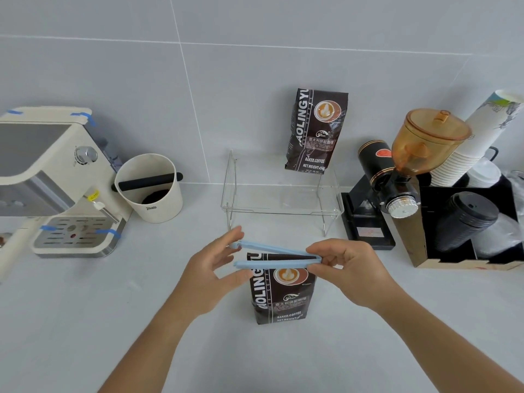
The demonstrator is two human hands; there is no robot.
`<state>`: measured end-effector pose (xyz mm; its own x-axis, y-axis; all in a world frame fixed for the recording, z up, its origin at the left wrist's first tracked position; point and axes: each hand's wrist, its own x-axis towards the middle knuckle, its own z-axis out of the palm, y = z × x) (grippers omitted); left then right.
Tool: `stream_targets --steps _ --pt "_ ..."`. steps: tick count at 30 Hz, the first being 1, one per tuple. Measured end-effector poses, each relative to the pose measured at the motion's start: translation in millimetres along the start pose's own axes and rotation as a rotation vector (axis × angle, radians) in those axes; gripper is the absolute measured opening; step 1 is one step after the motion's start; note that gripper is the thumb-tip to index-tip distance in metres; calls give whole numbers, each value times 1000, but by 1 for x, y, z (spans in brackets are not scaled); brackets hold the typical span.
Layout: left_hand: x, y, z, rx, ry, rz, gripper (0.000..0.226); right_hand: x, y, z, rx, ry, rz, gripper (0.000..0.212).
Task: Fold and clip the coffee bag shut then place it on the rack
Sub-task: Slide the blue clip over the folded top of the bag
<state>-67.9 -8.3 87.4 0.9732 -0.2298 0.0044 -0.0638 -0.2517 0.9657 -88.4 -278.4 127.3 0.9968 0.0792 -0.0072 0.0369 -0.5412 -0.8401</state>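
**Clip held open across the bag top, not yet closed**

The coffee bag stands upright on the counter, directly ahead of and between both hands. The blue clip is held along the bag's top edge, its long axis running left to right, one arm behind the bag and one in front. The right hand pinches the hinged end, where the arms meet; the left hand steadies the splayed free ends, fingers loosely spread, and is judged nearer to the closing point. Beyond, the clear rack stands well apart, its left half bare; a second bag occupies its right rear.
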Motion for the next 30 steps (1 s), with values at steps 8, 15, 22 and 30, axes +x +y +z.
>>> stream_targets --steps 8,15,22,30 --pt "5 13 0 127 16 41 44 -1 -1 -4 -52 -28 -38 41" --pt "4 11 7 60 4 11 40 -4 9 -4 10 2 -52 43" --pt "4 9 4 24 11 5 39 0 11 0 40 9 -69 40" --pt "2 6 1 -56 -18 -46 40 3 11 5 -37 2 -44 34"
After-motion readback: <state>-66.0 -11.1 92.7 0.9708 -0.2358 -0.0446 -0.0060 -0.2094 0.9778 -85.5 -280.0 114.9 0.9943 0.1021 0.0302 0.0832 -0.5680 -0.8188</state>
